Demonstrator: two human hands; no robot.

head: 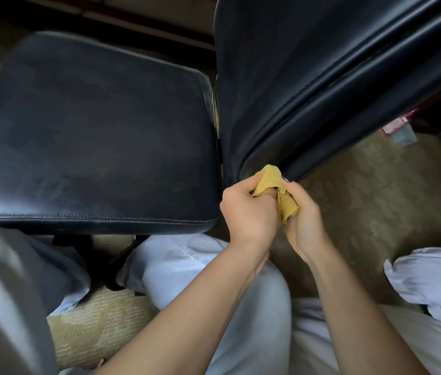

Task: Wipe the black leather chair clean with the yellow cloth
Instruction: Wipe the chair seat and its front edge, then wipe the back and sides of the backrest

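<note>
Head view. A small crumpled yellow cloth (268, 175) is bunched between both hands, its upper fold touching the lower corner of the backrest (295, 77) of the black leather chair (92, 131). The left hand (246, 209) has its fingers curled round the cloth. The right hand (303, 217) grips the cloth's lower end.

Judgement: the cloth is light, soft and limp, best wadded in one palm. The leather is smooth, probably slick, and padded.

The seat shows dull smears. Beige patterned carpet (362, 198) lies below, with pale trousers (214, 266) in the foreground.
</note>
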